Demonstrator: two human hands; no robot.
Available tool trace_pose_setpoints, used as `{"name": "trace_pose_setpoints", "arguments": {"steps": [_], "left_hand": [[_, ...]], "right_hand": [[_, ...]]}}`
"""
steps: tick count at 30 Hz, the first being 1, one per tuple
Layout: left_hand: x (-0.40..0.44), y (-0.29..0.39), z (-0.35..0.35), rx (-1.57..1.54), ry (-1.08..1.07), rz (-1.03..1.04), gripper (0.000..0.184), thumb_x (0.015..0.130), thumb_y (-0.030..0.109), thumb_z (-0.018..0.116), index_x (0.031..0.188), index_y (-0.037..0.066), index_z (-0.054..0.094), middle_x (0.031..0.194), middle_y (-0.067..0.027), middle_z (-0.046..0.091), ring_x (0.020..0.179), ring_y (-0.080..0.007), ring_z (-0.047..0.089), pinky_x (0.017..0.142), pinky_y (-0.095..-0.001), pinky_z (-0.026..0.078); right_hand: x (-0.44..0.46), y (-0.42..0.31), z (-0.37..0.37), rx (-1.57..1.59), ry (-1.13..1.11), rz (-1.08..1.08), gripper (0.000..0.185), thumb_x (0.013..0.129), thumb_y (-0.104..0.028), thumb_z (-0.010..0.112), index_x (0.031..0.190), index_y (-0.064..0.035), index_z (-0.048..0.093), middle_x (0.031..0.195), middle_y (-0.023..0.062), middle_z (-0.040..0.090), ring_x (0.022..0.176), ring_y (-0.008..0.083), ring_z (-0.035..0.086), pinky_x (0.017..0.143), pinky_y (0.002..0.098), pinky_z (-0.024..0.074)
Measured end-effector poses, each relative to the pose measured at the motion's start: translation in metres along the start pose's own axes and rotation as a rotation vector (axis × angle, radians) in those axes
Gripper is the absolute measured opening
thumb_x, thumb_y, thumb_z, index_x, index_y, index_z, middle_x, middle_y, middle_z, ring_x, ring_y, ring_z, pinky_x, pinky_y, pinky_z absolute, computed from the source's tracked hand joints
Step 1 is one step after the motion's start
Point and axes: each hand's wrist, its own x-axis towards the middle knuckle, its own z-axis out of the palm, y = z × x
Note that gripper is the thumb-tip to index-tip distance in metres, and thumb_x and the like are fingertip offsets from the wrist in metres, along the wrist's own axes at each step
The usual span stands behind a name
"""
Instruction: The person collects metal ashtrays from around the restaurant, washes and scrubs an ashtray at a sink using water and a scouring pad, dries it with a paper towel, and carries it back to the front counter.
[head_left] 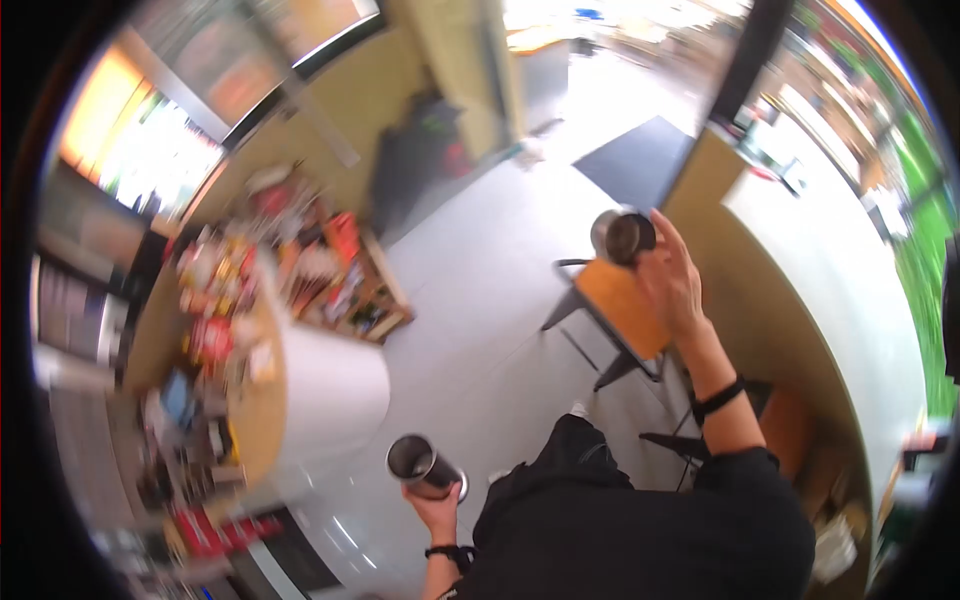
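Low in front of my body, my left hand [436, 512] is wrapped round a dark metal tumbler [432, 475], its open top facing up toward me. My right hand [674, 282] is raised higher and to the right, its fingers closed against a short, dark, round lid-like piece [626, 238] with a silvery edge. Motion blur hides the finer detail of that piece. The two hands are well apart. Behind the right hand, lower down, is a stool [622, 305] with an orange-brown seat and dark legs.
At left, a curved counter [262, 420] carries many packaged goods, with a wooden crate [395, 312] of items beside it. A tall curved partition [800, 300] with a white top runs along the right. A dark mat [637, 160] lies on the pale floor [460, 270] near the doorway.
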Motion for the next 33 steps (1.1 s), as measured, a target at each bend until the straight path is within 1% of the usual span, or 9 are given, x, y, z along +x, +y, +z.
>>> {"name": "trace_pose_setpoints", "arguments": {"steps": [3,10,13,16,18,22,26,28,33], "left_hand": [[-0.010,-0.035,-0.039,0.002,0.022,0.000,0.108,0.056,0.019,0.091,0.139,-0.002,0.026,0.133,-0.0202,0.042,0.125,-0.0331,0.045,0.105,-0.0394,0.039],[-0.048,-0.110,-0.168,-0.096,0.281,-0.062,0.105,0.058,0.024,0.091,0.139,0.002,0.028,0.131,-0.0194,0.041,0.123,-0.0351,0.042,0.103,-0.0432,0.039],[-0.061,-0.142,-0.209,0.051,0.479,-0.189,0.104,0.056,0.022,0.091,0.138,0.001,0.029,0.129,-0.0181,0.040,0.122,-0.0354,0.035,0.104,-0.0465,0.034],[-0.046,-0.165,-0.249,-0.068,0.540,-0.339,0.105,0.056,0.021,0.091,0.138,0.001,0.029,0.129,-0.0191,0.039,0.122,-0.0366,0.036,0.104,-0.0457,0.036],[-0.011,-0.184,-0.272,-0.092,0.555,-0.335,0.106,0.056,0.019,0.091,0.138,0.000,0.028,0.128,-0.0198,0.039,0.121,-0.0371,0.037,0.103,-0.0453,0.036],[0.109,-0.237,-0.305,-0.148,0.664,-0.073,0.101,0.056,0.013,0.090,0.137,0.001,0.030,0.131,-0.0202,0.038,0.123,-0.0385,0.037,0.104,-0.0461,0.036],[0.247,-0.280,-0.337,-0.283,0.586,0.009,0.099,0.058,0.011,0.088,0.138,0.001,0.031,0.133,-0.0209,0.038,0.126,-0.0385,0.037,0.106,-0.0449,0.034],[0.307,-0.299,-0.349,-0.271,0.534,0.004,0.095,0.062,0.009,0.085,0.138,0.000,0.030,0.135,-0.0226,0.039,0.126,-0.0393,0.041,0.106,-0.0419,0.037],[0.403,-0.365,-0.346,-0.467,0.360,0.015,0.098,0.064,0.009,0.085,0.142,-0.001,0.026,0.135,-0.0240,0.041,0.128,-0.0387,0.042,0.107,-0.0417,0.037]], "right_hand": [[-0.011,-0.122,0.040,0.236,-0.177,-0.074,0.025,0.062,0.002,0.076,0.081,-0.0065,0.062,0.143,0.0163,0.044,0.102,0.0282,0.063,0.072,0.0342,0.0558],[-0.088,-0.376,0.125,0.557,-0.719,-0.270,0.021,0.070,-0.003,0.076,0.084,-0.0096,0.063,0.145,0.0134,0.040,0.101,0.0249,0.063,0.073,0.0350,0.0550],[-0.138,-0.445,0.165,0.613,-0.873,-0.403,0.023,0.071,-0.004,0.077,0.087,-0.0078,0.062,0.145,0.0124,0.040,0.097,0.0252,0.062,0.075,0.0360,0.0538],[-0.168,-0.502,0.187,0.607,-0.998,-0.535,0.025,0.072,-0.009,0.078,0.090,-0.0090,0.062,0.144,0.0129,0.040,0.096,0.0270,0.063,0.077,0.0381,0.0543],[-0.174,-0.530,0.195,0.545,-1.111,-0.535,0.024,0.073,-0.011,0.078,0.089,-0.0091,0.061,0.142,0.0132,0.041,0.099,0.0275,0.063,0.079,0.0396,0.0542],[-0.177,-0.566,0.227,0.548,-1.095,-0.543,0.024,0.073,-0.011,0.078,0.089,-0.0088,0.061,0.141,0.0135,0.041,0.097,0.0272,0.064,0.078,0.0390,0.0540],[-0.180,-0.604,0.254,0.506,-1.127,-0.400,0.026,0.073,-0.010,0.077,0.093,-0.0060,0.061,0.139,0.0167,0.043,0.100,0.0302,0.062,0.083,0.0406,0.0521],[-0.192,-0.617,0.277,0.452,-0.947,-0.495,0.026,0.071,-0.010,0.079,0.091,-0.0074,0.062,0.137,0.0167,0.044,0.091,0.0273,0.063,0.077,0.0384,0.0530],[-0.186,-0.686,0.296,0.339,-1.076,-0.397,0.029,0.069,-0.009,0.079,0.092,-0.0074,0.063,0.138,0.0174,0.042,0.091,0.0258,0.063,0.071,0.0348,0.0548]]}}
